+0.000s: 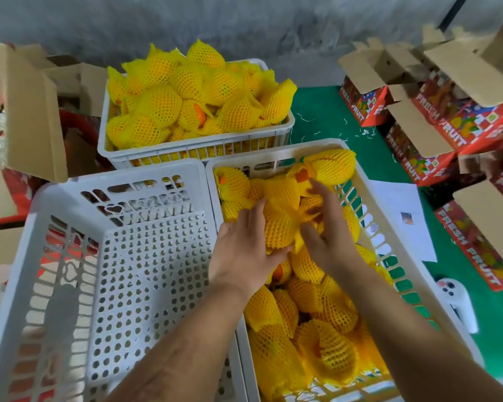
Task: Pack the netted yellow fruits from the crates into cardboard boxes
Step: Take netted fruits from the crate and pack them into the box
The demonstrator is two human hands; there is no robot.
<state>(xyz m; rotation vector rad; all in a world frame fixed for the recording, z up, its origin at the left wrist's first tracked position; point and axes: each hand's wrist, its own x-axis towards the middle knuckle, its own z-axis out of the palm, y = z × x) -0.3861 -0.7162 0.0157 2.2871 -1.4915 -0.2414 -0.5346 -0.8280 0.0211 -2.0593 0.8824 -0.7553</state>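
Both my hands reach into the white crate on the right, which holds several yellow netted fruits. My left hand holds one netted fruit from its left side, thumb curled under it. From the right, my right hand touches the same pile, fingers spread and slightly curled over the fruits. A second white crate behind is heaped with netted fruits. Red cardboard boxes printed FRESH FRUIT stand open on the right.
An empty white perforated crate sits at the left front. More open cardboard boxes stand at the far left. A sheet of paper and a white controller lie on the green floor.
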